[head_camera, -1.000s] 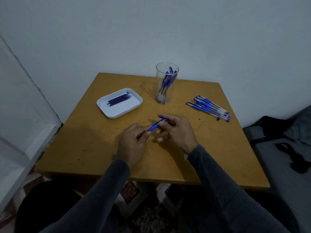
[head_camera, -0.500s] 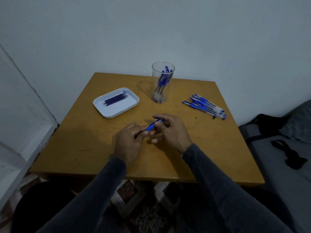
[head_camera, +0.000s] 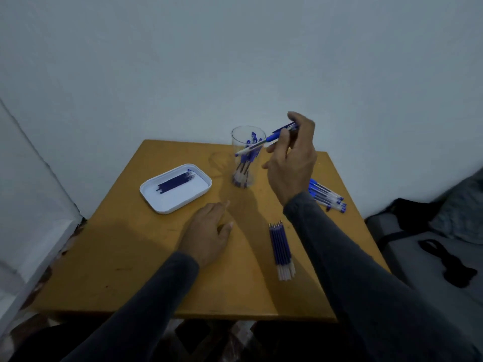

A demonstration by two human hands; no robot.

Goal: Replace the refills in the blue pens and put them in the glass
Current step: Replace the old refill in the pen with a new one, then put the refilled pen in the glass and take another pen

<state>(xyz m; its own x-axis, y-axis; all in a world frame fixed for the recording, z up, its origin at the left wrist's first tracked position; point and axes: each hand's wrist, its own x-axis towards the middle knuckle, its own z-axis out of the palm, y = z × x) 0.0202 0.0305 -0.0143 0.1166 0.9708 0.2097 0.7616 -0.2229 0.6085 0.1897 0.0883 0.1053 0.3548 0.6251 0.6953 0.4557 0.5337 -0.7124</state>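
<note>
My right hand is raised beside the clear glass and pinches a blue pen, whose tip slants down across the glass's rim. Several blue pens stand inside the glass. Flat on the wooden table, my left hand lies with relaxed fingers and holds nothing. A row of refills lies on the table to the right of that hand. More blue pens lie in a bunch at the right, partly hidden by my right wrist.
A white tray with several dark refills sits at the back left of the table. A white wall rises behind the table. At the right stands grey furniture with a black strap on it.
My right hand has lifted the pen away from the left hand and carried it up to the glass. The left hand has let go and dropped flat onto the table.
</note>
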